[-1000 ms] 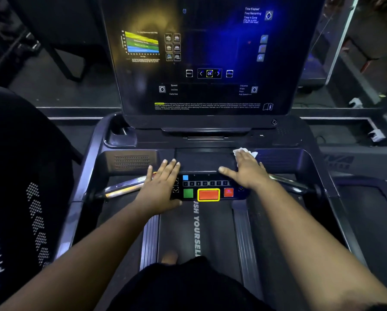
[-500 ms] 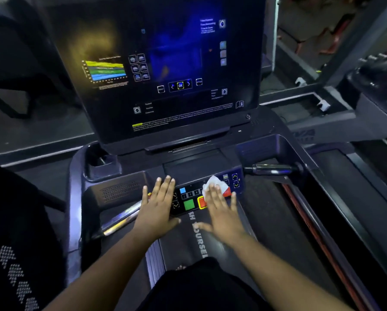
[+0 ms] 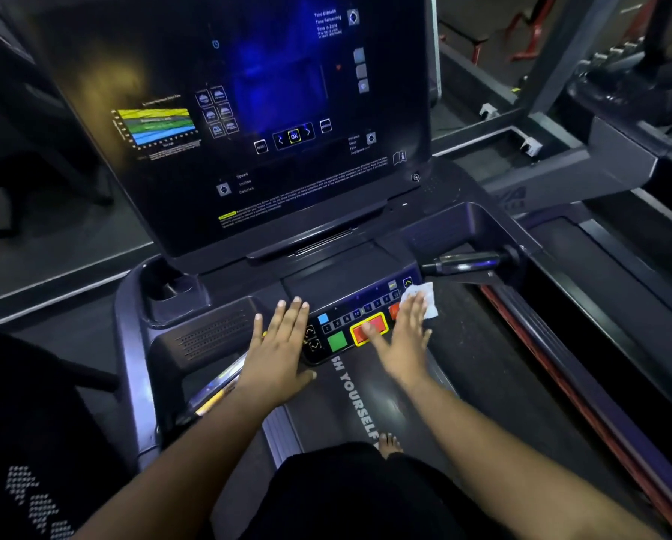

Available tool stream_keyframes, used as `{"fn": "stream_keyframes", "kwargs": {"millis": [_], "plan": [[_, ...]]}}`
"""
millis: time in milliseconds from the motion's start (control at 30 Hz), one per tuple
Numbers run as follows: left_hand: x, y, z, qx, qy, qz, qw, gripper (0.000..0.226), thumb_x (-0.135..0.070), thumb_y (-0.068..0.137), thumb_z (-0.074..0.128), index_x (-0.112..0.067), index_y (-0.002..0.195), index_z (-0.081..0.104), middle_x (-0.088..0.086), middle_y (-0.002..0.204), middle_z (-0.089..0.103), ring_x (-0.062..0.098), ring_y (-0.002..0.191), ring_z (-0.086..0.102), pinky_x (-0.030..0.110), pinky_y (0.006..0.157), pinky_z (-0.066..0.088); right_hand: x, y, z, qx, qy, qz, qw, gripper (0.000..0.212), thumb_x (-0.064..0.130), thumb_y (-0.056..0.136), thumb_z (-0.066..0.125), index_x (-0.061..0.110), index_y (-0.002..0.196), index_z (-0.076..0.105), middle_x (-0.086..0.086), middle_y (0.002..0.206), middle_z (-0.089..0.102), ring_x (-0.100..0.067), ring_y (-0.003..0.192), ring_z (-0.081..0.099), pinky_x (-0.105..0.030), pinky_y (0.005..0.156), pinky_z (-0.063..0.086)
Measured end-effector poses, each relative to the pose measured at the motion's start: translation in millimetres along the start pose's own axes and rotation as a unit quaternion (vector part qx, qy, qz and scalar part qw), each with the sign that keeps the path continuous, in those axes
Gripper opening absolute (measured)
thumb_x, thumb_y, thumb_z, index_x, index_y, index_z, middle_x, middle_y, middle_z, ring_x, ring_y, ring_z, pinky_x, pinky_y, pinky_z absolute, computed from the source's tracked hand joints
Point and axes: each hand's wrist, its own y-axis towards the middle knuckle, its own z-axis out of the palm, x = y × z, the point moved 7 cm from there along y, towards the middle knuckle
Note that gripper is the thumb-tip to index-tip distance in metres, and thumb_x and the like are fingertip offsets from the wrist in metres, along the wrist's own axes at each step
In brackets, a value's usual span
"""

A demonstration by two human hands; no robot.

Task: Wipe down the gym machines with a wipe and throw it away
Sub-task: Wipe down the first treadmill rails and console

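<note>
At a treadmill [image 3: 482, 235] console in a dim gym, a person presses a white wipe [image 3: 424, 300] against the right end of the button panel [image 3: 350, 321] with the right hand [image 3: 400, 341], fingers straight and laid flat over the cloth, thumb spread across the red, yellow-edged button [image 3: 369, 329]. The wipe's far corner pokes out past the fingertips, just below the right grip bar [image 3: 466, 263]. The left hand [image 3: 275, 356] rests flat and spread on the console beside the panel's left end, holding nothing. A green button [image 3: 337, 340] sits between the two hands. The screen [image 3: 248, 111] above reads "OK", "Speed", "Incline", "Calories" and "Time Elapsed"; finer print is too small to read. The belt [image 3: 365, 399] below carries the letters "SH YOURSELF". Bare toes [image 3: 389, 442] show on the belt.
</note>
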Motion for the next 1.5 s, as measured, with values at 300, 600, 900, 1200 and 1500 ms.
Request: {"fn": "stream_keyframes", "kwargs": {"millis": [300, 600, 900, 1200, 1500], "plan": [[2, 2, 4, 0.003, -0.038, 0.012, 0.999, 0.137, -0.060, 0.077, 0.079, -0.022, 0.157, -0.025, -0.010, 0.164, -0.027, 0.020, 0.153, -0.028, 0.052, 0.124, -0.013, 51, -47, 69, 0.102, -0.288, -0.286, 0.908, 0.105, 0.082, 0.090, 0.024, 0.012, 0.160, -0.012, -0.007, 0.166, -0.024, -0.024, 0.154, -0.023, -0.074, 0.113, -0.015], [5, 2, 5, 0.009, -0.062, 0.020, 0.998, 0.142, -0.054, 0.077, 0.083, -0.024, 0.153, -0.032, -0.010, 0.163, -0.031, 0.018, 0.150, -0.034, 0.047, 0.120, -0.019, 48, -4, 33, 0.040, -0.318, -0.200, 0.926, 0.134, 0.082, 0.075, 0.054, 0.013, 0.151, -0.032, -0.008, 0.161, -0.036, -0.027, 0.147, -0.035, -0.066, 0.113, -0.020], [7, 2, 14, -0.045, -0.110, 0.044, 0.992, 0.133, -0.046, 0.077, 0.083, -0.021, 0.161, -0.017, -0.011, 0.166, -0.028, 0.014, 0.150, -0.036, 0.050, 0.123, -0.017, 60, -49, 76, 0.031, -0.478, -0.431, 0.765, 0.074, 0.014, 0.091, 0.056, 0.011, 0.158, 0.026, -0.009, 0.169, 0.017, -0.026, 0.156, 0.017, -0.069, 0.117, 0.022], [8, 3, 23, -0.081, -0.092, 0.031, 0.992, 0.131, -0.053, 0.081, 0.079, -0.019, 0.162, -0.019, -0.006, 0.169, -0.024, 0.018, 0.154, -0.028, 0.053, 0.123, -0.017, 14, -17, 13, -0.008, -0.351, -0.177, 0.919, 0.092, 0.025, 0.093, 0.072, 0.012, 0.161, 0.013, -0.005, 0.168, 0.006, -0.017, 0.155, 0.008, -0.056, 0.123, 0.020], [-5, 6, 22, -0.111, -0.108, -0.023, 0.988, 0.125, -0.054, 0.078, 0.081, -0.014, 0.164, 0.000, 0.006, 0.173, -0.007, 0.031, 0.157, -0.016, 0.064, 0.120, -0.010, 30, -31, 6, 0.049, -0.332, -0.275, 0.901, 0.066, -0.007, 0.095, 0.048, 0.017, 0.156, 0.039, -0.002, 0.165, 0.031, -0.019, 0.150, 0.034, -0.034, 0.109, 0.044]]}}
